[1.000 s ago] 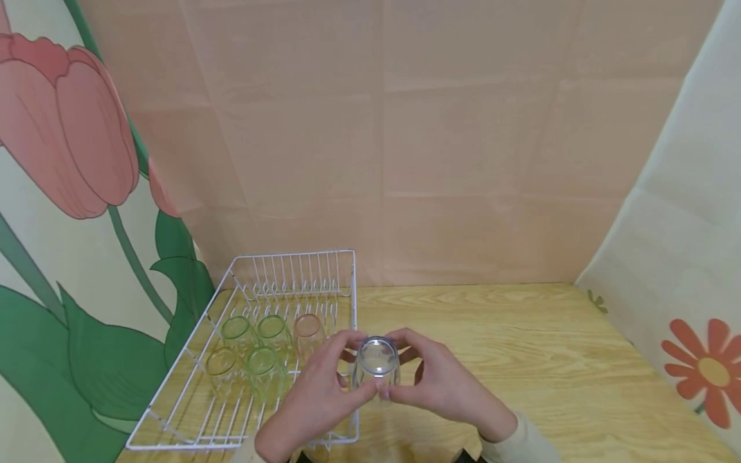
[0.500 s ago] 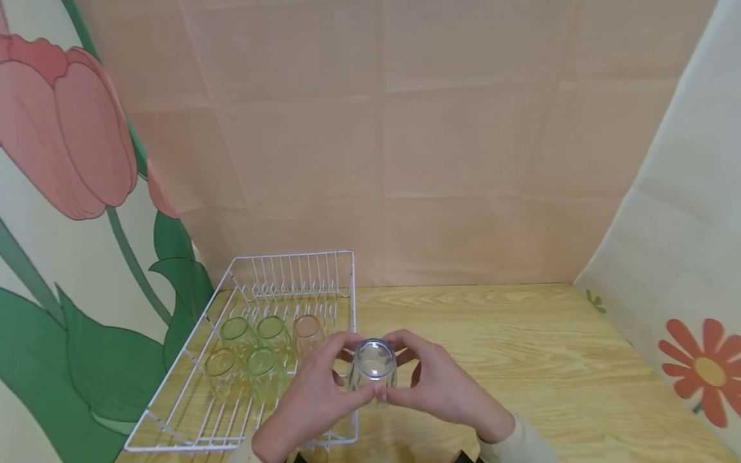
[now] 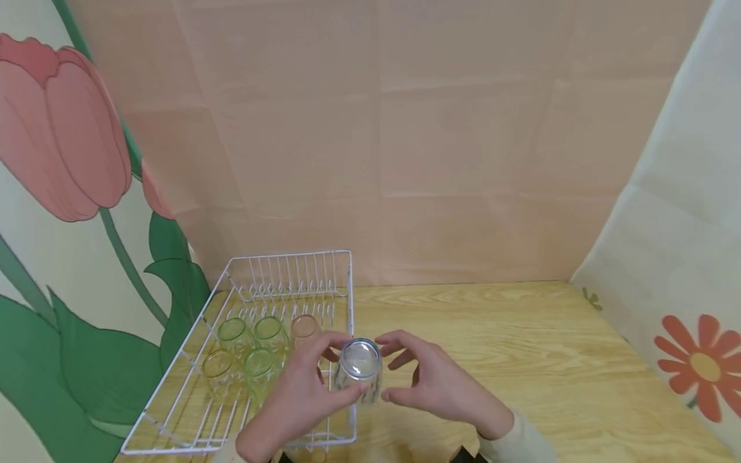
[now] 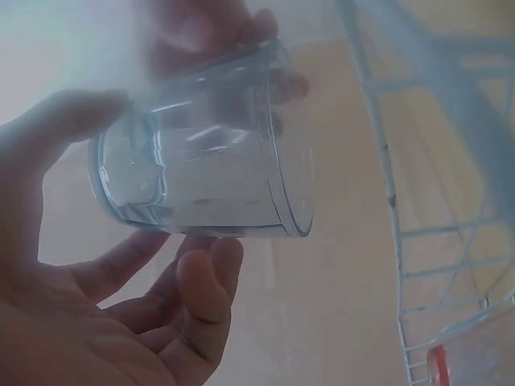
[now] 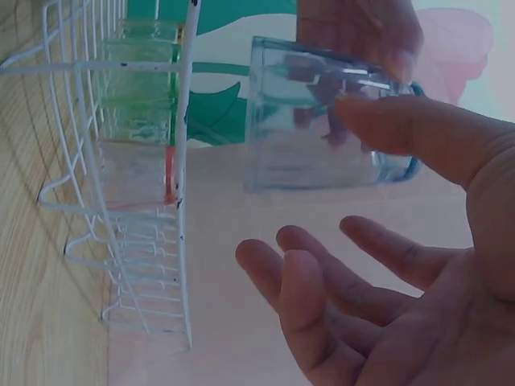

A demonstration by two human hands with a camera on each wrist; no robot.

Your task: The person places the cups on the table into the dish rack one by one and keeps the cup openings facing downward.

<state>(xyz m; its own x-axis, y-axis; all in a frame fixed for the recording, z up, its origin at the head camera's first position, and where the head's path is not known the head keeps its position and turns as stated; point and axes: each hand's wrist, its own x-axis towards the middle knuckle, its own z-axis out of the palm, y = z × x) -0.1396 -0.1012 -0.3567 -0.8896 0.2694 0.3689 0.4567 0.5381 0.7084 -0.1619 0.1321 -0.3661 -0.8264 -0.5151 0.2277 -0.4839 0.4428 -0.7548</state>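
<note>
A clear, bluish drinking glass [image 3: 361,363] hangs upside down, base up, above the right rim of the wire rack. My left hand [image 3: 300,382] grips it from the left, with the thumb on the near side and fingers on the far side. In the right wrist view the glass [image 5: 314,129] has its mouth toward the rack. My right hand [image 3: 433,379] stands just right of the glass, fingers loosely bent and thumb apart from them, with a small gap to the glass in the head view.
A white wire dish rack [image 3: 350,289] stands on the wooden table [image 3: 463,334] at left. In it, upside down, are green glasses [image 3: 269,329], an amber glass [image 3: 219,365] and a pink glass [image 3: 304,326]. A peach cloth [image 3: 376,161] hangs behind.
The glass and my left hand have shifted left, toward the rack. My right hand, which held the glass too, has let go and now stands slightly apart.
</note>
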